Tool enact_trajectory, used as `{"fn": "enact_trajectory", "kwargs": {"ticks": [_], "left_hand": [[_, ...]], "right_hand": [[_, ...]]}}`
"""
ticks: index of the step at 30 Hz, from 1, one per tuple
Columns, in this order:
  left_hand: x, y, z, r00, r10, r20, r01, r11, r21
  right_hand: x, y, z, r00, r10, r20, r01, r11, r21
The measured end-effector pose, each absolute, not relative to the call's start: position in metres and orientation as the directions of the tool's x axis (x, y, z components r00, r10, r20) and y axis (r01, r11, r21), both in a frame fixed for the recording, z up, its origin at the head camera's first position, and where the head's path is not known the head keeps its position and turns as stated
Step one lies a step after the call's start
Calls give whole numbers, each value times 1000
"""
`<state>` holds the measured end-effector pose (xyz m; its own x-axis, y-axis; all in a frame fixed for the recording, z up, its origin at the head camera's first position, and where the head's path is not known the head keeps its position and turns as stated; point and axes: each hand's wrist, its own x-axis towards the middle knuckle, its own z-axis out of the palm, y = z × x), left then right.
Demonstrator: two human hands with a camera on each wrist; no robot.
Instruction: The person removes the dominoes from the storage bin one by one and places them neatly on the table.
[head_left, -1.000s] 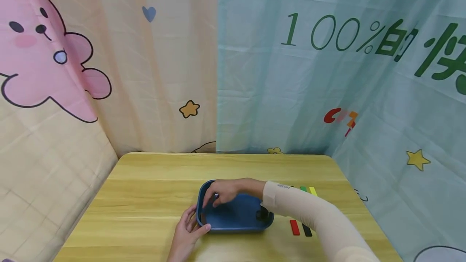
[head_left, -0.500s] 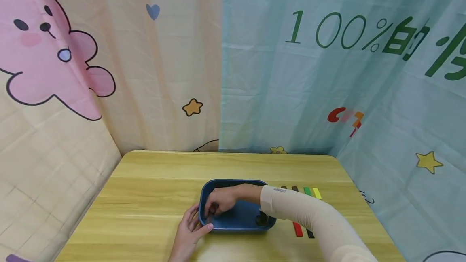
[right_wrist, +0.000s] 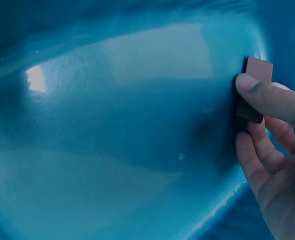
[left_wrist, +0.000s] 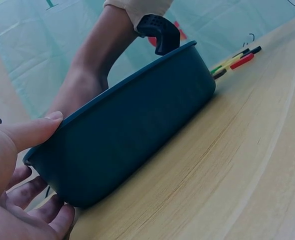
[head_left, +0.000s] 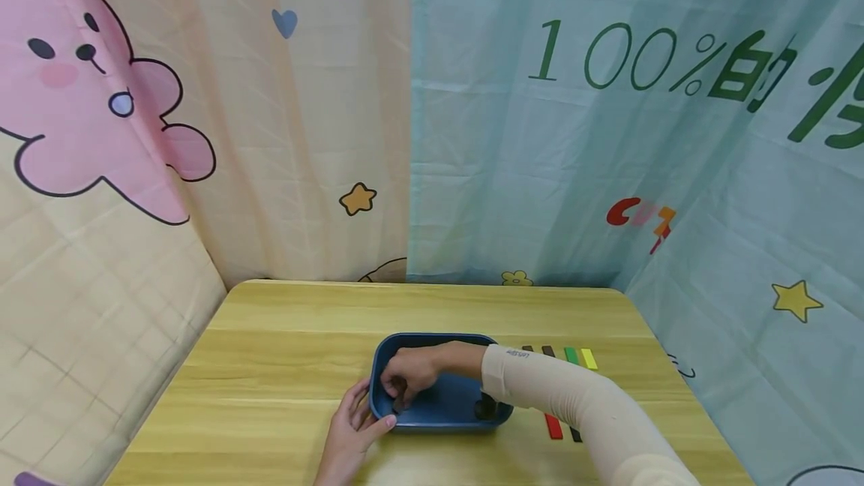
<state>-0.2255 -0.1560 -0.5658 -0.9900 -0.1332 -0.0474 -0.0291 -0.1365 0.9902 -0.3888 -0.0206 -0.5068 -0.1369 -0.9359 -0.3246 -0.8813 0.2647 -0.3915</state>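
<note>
A blue rectangular bin (head_left: 442,403) sits on the table. At its left end my left hand (head_left: 349,430) grips the near corner, thumb over the rim and fingers against the outer wall; the left wrist view shows that thumb (left_wrist: 37,131) on the rim. My right hand (head_left: 415,367) reaches down inside the bin. In the right wrist view it pinches a small flat brown block (right_wrist: 260,71) between thumb and fingers, close to the bin's wall. The middle of the block is hidden by the thumb. Otherwise, the bin's floor (right_wrist: 127,130) shows bare blue plastic there.
Right of the bin, several flat strips lie on the wooden table (head_left: 283,373): a green one (head_left: 571,355), a yellow one (head_left: 589,359), a red one (head_left: 553,427) and dark ones, partly behind the right sleeve (head_left: 560,388). Printed curtains (head_left: 499,171) hang behind the table.
My right hand has lowered into the left end of the bin, and its fingers have closed on the brown block, shifting it slightly right. My left hand keeps its hold on the bin.
</note>
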Motion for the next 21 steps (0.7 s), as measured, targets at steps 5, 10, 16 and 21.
{"fn": "enact_trajectory", "kwargs": {"ticks": [5,10,16,21], "left_hand": [[-225,-155,-566,-989,-139,-51,-32,-136,990],[-225,-155,-565,-987,-151,-59,-41,-124,991],[-225,-154,-565,-986,-162,-47,-30,-109,994],[-224,-153,-565,-984,-170,-48,-30,-112,993]], "right_hand": [[-390,-18,-501,-138,-936,-325,-889,261,-376],[-392,-13,-494,-149,-936,-319,-881,272,-387],[-394,-2,-484,-171,-951,-259,-883,265,-389],[-393,9,-479,-217,-952,-217,-867,290,-406]]}}
